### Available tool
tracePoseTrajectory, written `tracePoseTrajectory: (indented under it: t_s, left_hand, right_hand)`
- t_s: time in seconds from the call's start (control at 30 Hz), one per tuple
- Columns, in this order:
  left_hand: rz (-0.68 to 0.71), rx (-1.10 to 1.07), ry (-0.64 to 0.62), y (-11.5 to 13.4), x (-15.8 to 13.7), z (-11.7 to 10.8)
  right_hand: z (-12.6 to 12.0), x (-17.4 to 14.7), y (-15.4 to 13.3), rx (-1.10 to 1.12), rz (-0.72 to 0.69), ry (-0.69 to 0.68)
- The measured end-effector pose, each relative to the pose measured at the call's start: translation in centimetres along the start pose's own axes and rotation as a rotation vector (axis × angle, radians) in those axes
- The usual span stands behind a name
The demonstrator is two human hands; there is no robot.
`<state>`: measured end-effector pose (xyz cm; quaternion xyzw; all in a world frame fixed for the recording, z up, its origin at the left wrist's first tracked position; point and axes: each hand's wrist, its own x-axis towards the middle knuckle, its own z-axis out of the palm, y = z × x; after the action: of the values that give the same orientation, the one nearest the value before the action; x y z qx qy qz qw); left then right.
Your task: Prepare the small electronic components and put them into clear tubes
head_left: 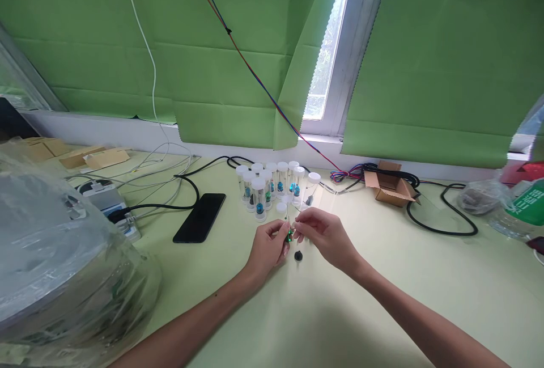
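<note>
In the middle of the table, my left hand (268,245) is closed around a small shiny green part (289,236), most of it hidden by fingers. My right hand (326,237) meets it from the right, thumb and fingertips pinched together; what they grip is too small to make out. A thin stem-like piece rises above the fingertips. Just below the hands lies a small round black part (298,256). Beyond them stand several clear tubes (259,201) with white caps and blue, green or dark pieces inside. A loose-looking white cap (281,207) is near my fingertips.
A black phone (199,218) lies left of the tubes. A power strip (113,209) with cables and a large plastic-wrapped bundle (63,266) occupy the left. Toward the right are an open cardboard box (390,184), a looped black cable (442,234) and a green-labelled bottle (518,209).
</note>
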<state>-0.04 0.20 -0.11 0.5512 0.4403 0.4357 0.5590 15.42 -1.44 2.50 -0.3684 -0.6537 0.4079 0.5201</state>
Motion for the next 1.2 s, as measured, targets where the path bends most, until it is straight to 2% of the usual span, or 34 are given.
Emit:
tracePoseTrajectory:
  t_s: [0.27, 0.4, 0.5, 0.67, 0.8, 0.93, 1.1, 1.2]
  left_hand:
    - [-0.006, 0.004, 0.036, 0.1, 0.0, 0.0]
    - [0.001, 0.008, 0.057, -0.1, 0.1, 0.0]
    - [0.012, 0.013, 0.061, -0.2, 0.2, -0.1]
    - [0.028, 0.035, 0.075, -0.4, 0.3, -0.2]
    - [0.014, 0.024, 0.078, -0.4, 0.3, -0.1]
    - [0.005, 0.008, 0.057, -0.3, 0.3, -0.2]
    - [-0.003, -0.021, 0.029, -0.2, 0.2, -0.2]
    - [-0.006, -0.028, 0.018, 0.0, 0.2, -0.2]
  right_hand:
    - [0.1, -0.1, -0.7, -0.244, -0.015, 0.085]
    - [0.1, -0.3, -0.8, -0.275, 0.013, 0.076]
    - [0.1, -0.3, -1.0, -0.216, 0.115, 0.049]
    - [0.1, 0.1, -1.4, 0.02, 0.309, -0.002]
    - [0.0, 0.1, -1.4, 0.141, 0.39, -0.013]
    - [-0.2, 0.0, -1.2, 0.192, 0.351, -0.021]
    - [-0.1, 0.0, -0.7, 0.203, 0.244, -0.142]
    - [0.0, 0.1, -0.5, 0.173, 0.186, -0.165]
